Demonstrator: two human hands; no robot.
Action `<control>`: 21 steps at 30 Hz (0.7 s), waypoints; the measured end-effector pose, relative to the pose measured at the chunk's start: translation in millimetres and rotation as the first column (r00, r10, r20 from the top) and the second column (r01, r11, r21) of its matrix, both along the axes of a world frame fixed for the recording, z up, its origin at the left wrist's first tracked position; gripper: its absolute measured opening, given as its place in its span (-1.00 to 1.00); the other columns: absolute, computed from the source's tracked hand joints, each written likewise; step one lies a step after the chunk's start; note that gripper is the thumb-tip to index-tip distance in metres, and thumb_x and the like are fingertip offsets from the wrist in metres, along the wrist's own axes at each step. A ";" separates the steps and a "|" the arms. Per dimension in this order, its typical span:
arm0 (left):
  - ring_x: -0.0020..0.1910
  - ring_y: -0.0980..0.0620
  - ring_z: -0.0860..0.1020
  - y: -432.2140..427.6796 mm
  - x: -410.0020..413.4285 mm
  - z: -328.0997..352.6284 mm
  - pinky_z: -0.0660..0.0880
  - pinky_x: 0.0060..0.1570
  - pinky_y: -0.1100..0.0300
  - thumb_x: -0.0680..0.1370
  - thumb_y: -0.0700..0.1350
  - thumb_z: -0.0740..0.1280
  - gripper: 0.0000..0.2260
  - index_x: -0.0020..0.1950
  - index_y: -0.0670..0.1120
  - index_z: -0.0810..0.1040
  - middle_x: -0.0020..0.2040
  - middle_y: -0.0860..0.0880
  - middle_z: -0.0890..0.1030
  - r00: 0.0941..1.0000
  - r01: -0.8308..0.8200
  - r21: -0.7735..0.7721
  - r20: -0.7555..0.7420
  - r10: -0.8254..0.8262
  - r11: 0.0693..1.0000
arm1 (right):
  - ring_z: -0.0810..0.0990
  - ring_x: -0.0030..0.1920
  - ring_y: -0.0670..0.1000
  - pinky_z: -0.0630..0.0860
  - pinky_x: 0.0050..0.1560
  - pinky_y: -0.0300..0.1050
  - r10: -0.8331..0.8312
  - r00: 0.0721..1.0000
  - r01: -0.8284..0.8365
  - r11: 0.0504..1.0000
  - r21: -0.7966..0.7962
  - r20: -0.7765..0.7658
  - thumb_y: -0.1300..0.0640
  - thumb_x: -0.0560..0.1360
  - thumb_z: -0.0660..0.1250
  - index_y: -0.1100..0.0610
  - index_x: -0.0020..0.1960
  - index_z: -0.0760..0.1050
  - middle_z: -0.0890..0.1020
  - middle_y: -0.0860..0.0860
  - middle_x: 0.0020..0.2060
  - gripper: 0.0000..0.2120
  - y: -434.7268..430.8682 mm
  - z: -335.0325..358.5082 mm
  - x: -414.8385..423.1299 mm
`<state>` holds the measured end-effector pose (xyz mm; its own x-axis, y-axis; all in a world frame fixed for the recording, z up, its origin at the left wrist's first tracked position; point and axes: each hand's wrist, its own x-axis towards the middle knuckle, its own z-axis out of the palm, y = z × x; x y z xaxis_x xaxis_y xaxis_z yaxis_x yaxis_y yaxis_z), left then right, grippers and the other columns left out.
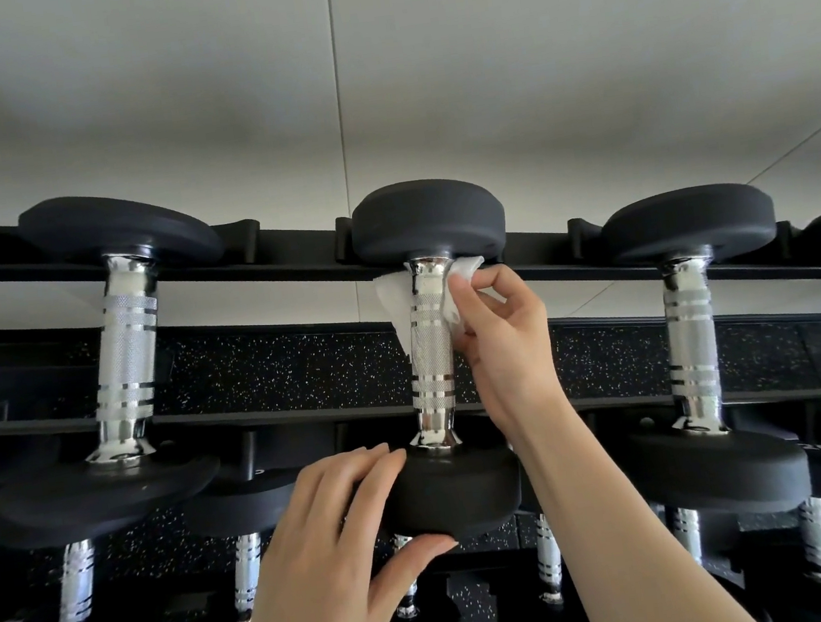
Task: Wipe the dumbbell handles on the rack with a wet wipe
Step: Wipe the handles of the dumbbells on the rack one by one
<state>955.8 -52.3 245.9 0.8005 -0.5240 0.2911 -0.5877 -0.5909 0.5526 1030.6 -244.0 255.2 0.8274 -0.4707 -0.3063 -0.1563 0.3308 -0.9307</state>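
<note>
**Wipe held round the middle handle**

The middle dumbbell [436,411] lies on the top row of the rack [288,261], near the centre of the view. Its shiny handle [431,349] runs from 12 to 6 o'clock between two black heads. A white wipe [392,308] passes behind the upper end of the handle and shows at 9 and at 3 o'clock of it, just below the far head. The right hand [505,340], at 3 o'clock of the handle, pinches the wipe between thumb and curled fingers and holds it against the metal. The left hand [333,542], at 7 o'clock, grips the near head of the same dumbbell, fingers over its top edge and thumb under it. A second dumbbell [125,345] rests at 9 o'clock on the same row, and a third dumbbell [690,328] at 3 o'clock. A lower row of dumbbells [247,573] shows at 6 o'clock.
</note>
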 end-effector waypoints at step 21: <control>0.16 0.06 0.43 -1.0 -1.2 3.6 0.32 0.25 0.32 0.56 0.26 0.18 -0.52 0.29 -0.08 0.45 0.16 0.04 0.50 0.997 -0.006 0.003 -0.082 0.006 1.000 | 0.54 -0.39 0.03 0.56 -0.33 -0.12 0.308 0.951 -0.299 0.914 0.274 0.012 0.16 0.52 0.29 0.20 -0.09 0.38 0.63 0.11 -0.31 -0.88 -9.4 -19.2 -29.5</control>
